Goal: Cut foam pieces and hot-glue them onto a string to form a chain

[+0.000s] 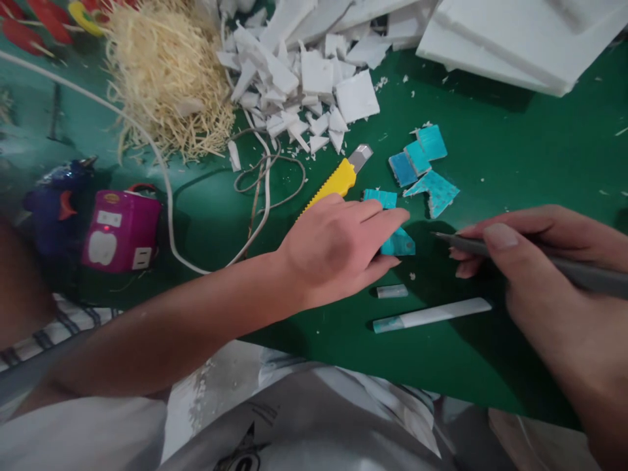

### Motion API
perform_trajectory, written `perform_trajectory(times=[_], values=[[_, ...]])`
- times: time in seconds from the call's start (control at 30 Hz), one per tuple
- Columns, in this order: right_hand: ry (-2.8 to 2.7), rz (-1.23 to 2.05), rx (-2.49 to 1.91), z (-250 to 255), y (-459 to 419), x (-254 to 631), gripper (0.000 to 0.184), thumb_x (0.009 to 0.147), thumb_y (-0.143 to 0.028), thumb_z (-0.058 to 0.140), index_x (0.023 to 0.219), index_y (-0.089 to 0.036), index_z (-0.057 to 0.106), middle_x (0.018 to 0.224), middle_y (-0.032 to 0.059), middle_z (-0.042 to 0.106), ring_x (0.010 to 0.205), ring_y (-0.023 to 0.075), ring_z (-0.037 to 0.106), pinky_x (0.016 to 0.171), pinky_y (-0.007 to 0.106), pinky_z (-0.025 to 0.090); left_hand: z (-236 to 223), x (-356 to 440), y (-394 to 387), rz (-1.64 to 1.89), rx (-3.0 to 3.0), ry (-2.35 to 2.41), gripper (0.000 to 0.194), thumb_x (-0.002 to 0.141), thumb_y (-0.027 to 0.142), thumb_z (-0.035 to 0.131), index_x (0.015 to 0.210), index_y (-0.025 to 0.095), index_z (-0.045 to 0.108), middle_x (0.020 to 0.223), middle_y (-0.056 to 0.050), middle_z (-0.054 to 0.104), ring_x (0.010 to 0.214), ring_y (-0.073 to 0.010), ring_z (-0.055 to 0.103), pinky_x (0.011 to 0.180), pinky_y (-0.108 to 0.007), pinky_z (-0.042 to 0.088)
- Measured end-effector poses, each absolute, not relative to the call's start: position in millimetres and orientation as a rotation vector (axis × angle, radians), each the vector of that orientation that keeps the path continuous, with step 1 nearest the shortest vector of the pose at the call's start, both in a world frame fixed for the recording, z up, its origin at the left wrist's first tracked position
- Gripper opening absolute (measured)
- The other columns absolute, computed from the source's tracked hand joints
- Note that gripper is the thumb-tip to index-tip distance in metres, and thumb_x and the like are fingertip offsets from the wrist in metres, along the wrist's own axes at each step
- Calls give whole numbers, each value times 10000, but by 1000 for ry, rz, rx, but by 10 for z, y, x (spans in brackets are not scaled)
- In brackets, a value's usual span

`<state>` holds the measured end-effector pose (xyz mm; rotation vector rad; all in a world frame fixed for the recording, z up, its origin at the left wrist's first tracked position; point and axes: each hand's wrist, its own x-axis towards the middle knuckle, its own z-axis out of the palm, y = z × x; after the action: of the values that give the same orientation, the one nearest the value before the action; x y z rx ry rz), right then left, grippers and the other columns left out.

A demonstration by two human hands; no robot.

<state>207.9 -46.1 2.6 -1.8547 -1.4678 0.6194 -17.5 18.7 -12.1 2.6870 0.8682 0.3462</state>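
My left hand (338, 245) is closed around a small teal foam piece (400, 243), its thumb and index finger on either side. Another teal piece (380, 197) lies just beyond my fingers. In my right hand (530, 255) is a slim dark grey pen-shaped tool (574, 271). Its thin pointed tip faces the teal piece and stays a little apart from it. Several blue and teal painted foam pieces (432, 191) lie beyond, some touching. A yellow box cutter (338, 183) sits partly behind my left hand. Nearer me are a white tapered stick (441, 313) with a teal end and a short clear tube (391, 292).
White foam scraps (314, 78) and straw-like shreds (167, 78) are heaped at the back, with large white foam slabs (515, 39) at back right. A white cable (169, 196) loops across the green table (490, 144). A magenta power adapter (122, 229) and a blue glue gun (61, 203) stand left.
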Motion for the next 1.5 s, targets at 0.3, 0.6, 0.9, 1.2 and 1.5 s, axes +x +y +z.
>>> perform_trajectory(times=[0.3, 0.6, 0.9, 1.2, 1.5], values=[[-1366, 595, -1907, 138, -534, 2024, 144, 910, -406, 726, 825, -300, 770, 717, 16, 734, 584, 165, 683, 562, 334, 586, -15, -186, 21, 467, 2960, 378, 324, 1018, 267, 546, 707, 204, 610, 617, 20, 586, 557, -148, 544, 530, -324, 333], [-1399, 668, -1720, 99, -591, 2029, 166, 912, -441, 733, 819, -313, 782, 728, -4, 738, 551, 123, 657, 515, 260, 562, -40, -157, 22, 508, 3027, 475, 312, 1057, 155, 474, 899, 191, 741, 718, 15, 670, 606, -129, 595, 555, -303, 387], [-1266, 946, -1508, 86, -536, 2107, 151, 891, -418, 766, 800, -302, 798, 671, -15, 728, 512, 106, 647, 490, 219, 551, -46, -178, -34, 706, 2912, 673, 247, 1017, 197, 593, 842, 190, 767, 671, 35, 664, 578, -110, 601, 549, -298, 410], [-1187, 1180, -1400, 138, -538, 2091, 139, 857, -393, 804, 790, -271, 794, 681, 0, 751, 507, 119, 682, 475, 196, 583, -5, -208, -35, 847, 2848, 873, 168, 1039, 284, 626, 1024, 208, 775, 815, 39, 785, 716, -93, 736, 670, -245, 523], [-1332, 1239, -1222, 110, -508, 2096, 80, 832, -350, 836, 871, -296, 792, 739, -10, 776, 529, 123, 709, 519, 187, 609, 12, -152, -45, 815, 2151, 771, 88, 979, 241, 710, 999, 188, 777, 857, 14, 815, 699, -62, 741, 684, -137, 584]])
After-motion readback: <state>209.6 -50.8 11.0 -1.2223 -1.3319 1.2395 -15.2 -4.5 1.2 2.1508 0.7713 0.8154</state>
